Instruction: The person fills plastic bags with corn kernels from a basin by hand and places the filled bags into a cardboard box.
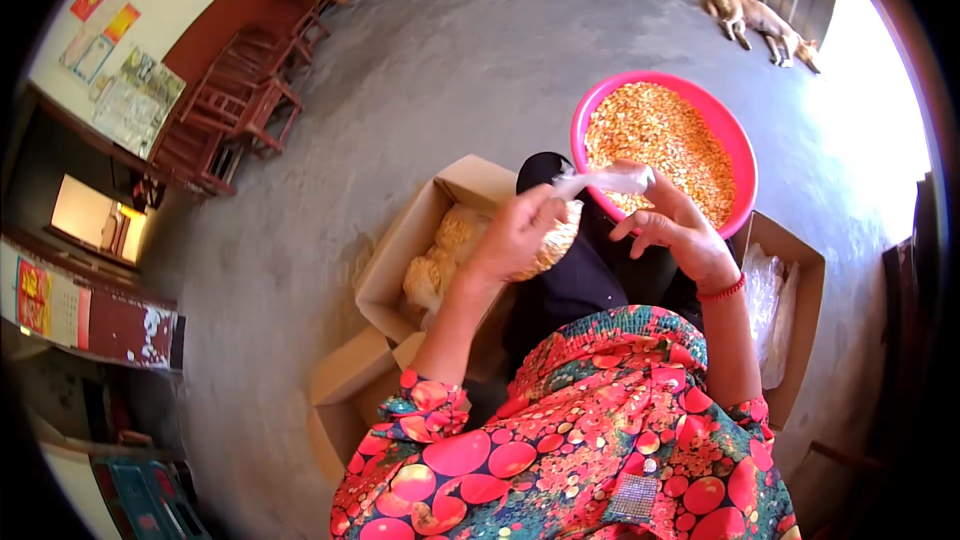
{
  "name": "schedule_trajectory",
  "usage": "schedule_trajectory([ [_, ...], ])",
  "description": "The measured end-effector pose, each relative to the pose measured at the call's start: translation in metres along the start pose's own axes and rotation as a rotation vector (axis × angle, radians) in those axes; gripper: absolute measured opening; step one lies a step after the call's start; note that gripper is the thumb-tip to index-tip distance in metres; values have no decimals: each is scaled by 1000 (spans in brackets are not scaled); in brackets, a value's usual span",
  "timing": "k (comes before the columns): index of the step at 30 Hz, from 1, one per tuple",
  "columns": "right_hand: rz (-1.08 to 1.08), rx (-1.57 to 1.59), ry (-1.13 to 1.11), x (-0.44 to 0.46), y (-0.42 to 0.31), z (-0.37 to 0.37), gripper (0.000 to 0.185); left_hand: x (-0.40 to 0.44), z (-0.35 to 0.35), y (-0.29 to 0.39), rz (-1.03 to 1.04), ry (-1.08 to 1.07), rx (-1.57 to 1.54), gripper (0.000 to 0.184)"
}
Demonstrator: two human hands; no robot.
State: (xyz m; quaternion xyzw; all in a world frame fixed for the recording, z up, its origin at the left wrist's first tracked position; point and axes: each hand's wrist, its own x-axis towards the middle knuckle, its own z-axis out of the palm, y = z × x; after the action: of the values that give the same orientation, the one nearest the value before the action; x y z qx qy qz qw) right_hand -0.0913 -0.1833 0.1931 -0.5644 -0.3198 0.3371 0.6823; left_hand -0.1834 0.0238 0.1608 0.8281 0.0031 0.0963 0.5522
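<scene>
My left hand (512, 232) is closed around the neck of a clear plastic bag of corn kernels (560, 242), whose full part hangs beside it above my lap. The bag's twisted top (605, 180) stretches across to my right hand (682, 230), where its end is caught at the fingers; the other fingers are curled loosely. Just beyond my right hand stands a pink basin (748, 155) holding loose corn kernels (660, 140). Left of my left hand, an open cardboard box (385, 275) contains several filled bags of kernels (432, 270).
Another open box (808, 300) on my right holds clear plastic bags (765, 290). A further open carton (340, 395) sits at lower left. Wooden chairs (235, 105) line the left wall. A dog (760, 22) lies on the concrete floor (440, 60) near the bright doorway.
</scene>
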Motion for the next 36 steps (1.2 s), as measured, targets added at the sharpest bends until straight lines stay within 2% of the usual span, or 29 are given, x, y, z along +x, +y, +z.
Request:
schedule_trajectory([
  [2,50,-48,35,0,7,-9,45,-15,-29,-18,-190,60,-91,25],
  [3,80,17,48,-2,10,-11,37,-21,-40,-31,-158,138,-158,24],
  [4,86,13,38,-4,18,-18,37,-28,-49,-45,-124,217,-223,24],
  [7,158,41,81,-9,38,-27,25,-57,-81,-78,-219,295,-277,23],
  [9,186,34,113,-14,49,-35,25,-78,-100,-119,-289,347,-289,22],
  [11,227,39,205,-18,58,-45,23,-93,-102,-129,-427,474,-314,22],
  [14,236,93,294,-28,75,-65,22,-126,-114,-178,-475,614,-430,20],
  [18,260,147,404,-42,95,-86,21,-151,-104,-207,-610,792,-320,21],
  [22,266,171,410,-52,109,-98,20,-168,-80,-260,-613,721,-251,20],
  [23,268,169,410,-52,108,-98,20,-170,-73,-267,-700,651,-164,18],
  [24,269,164,411,-53,107,-98,20,-181,-68,-304,-764,550,-98,18],
  [27,273,146,410,-52,106,-98,20,-199,-34,-341,-793,481,-75,19],
  [28,280,136,410,-52,105,-98,20,-205,-24,-366,-989,368,-102,17],
  [29,279,131,413,-52,105,-98,20,-203,-19,-364,-1182,249,-128,15],
  [30,273,122,414,-53,104,-98,20,-201,-18,-363,-1181,248,-131,15],
  [32,270,113,407,-52,106,-96,21,-197,-22,-354,-1270,-3,13,11],
  [33,272,105,420,-53,107,-97,21,-202,-26,-384,-1272,2,10,11],
  [35,276,97,428,-52,108,-98,21,-221,-43,-469,-961,221,616,21],
  [36,274,99,430,-52,108,-98,21,-217,-58,-450,-965,222,615,21],
])
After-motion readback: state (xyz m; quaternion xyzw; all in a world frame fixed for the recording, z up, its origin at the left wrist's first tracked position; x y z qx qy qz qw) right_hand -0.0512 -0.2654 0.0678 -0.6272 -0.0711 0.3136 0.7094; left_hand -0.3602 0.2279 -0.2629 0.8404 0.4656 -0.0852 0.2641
